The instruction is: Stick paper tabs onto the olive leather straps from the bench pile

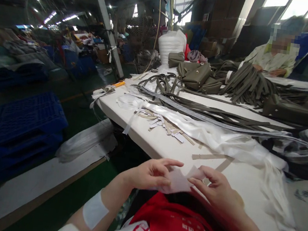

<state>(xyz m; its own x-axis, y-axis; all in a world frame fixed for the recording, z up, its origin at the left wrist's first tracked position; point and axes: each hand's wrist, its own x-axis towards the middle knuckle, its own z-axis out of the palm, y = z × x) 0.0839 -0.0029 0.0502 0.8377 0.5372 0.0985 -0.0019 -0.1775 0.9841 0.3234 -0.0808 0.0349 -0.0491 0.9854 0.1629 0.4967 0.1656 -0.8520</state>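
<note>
Just above my lap, at the table's near edge, a thin whitish sheet (178, 181) is stretched between my hands. My left hand (155, 174) grips its left side, with the index finger pointing outward. My right hand (213, 185) pinches the raised right corner between thumb and fingers. What the sheet is made of, I cannot tell. Beyond my hands, short grey-beige strips (212, 157) lie on the white table (163, 149). A pile of similar strips with white paper pieces (166, 127) lies farther left.
Long dark olive straps (200, 108) and olive pouches (196, 75) cover the table's far side, beside crumpled white wrapping (214, 135). A person (277, 52) sits across, hands at a bundle of straps. Blue pallets (17, 127) and a white board (47, 181) lie at left.
</note>
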